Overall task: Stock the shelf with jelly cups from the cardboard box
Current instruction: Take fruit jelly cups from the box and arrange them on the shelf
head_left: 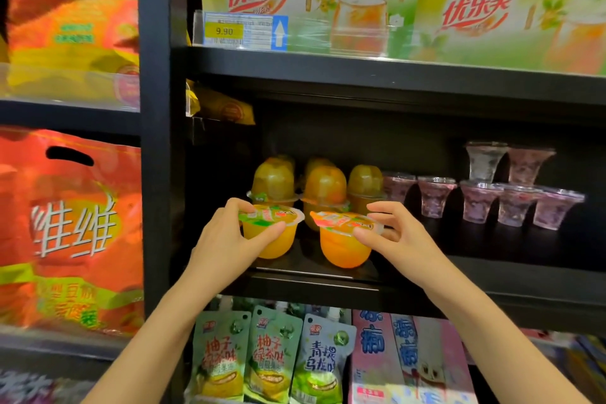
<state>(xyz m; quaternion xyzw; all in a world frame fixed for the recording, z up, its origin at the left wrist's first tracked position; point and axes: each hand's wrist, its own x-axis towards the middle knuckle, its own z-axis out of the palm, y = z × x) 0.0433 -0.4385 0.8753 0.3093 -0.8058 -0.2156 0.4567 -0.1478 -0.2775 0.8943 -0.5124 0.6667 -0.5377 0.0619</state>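
Holding one jelly cup in each hand at the front of the middle shelf (pixel 328 275), I have my left hand (pixel 226 236) curled round the yellow jelly cup (pixel 272 233), thumb across its near side under the rim and fingers over the far edge of the foil lid, while my right hand (pixel 396 233) pinches the orange jelly cup (pixel 344 243) at its rim, thumb on the near side, fingers arched over the right edge. Both cups stand upright, lids up, side by side but apart, with their bottoms at or just above the shelf board; I cannot tell whether they touch it. What matters for the next move is what lies straight ahead of my fingers: the stacked jelly cups (pixel 324 187) sit just behind, the top ones upside down, so the free space is the front row itself, not further back. To the right stand the purple cups (pixel 478 203), well clear of my right hand. The cardboard box is out of view. I judge both cups need only settling down and letting go
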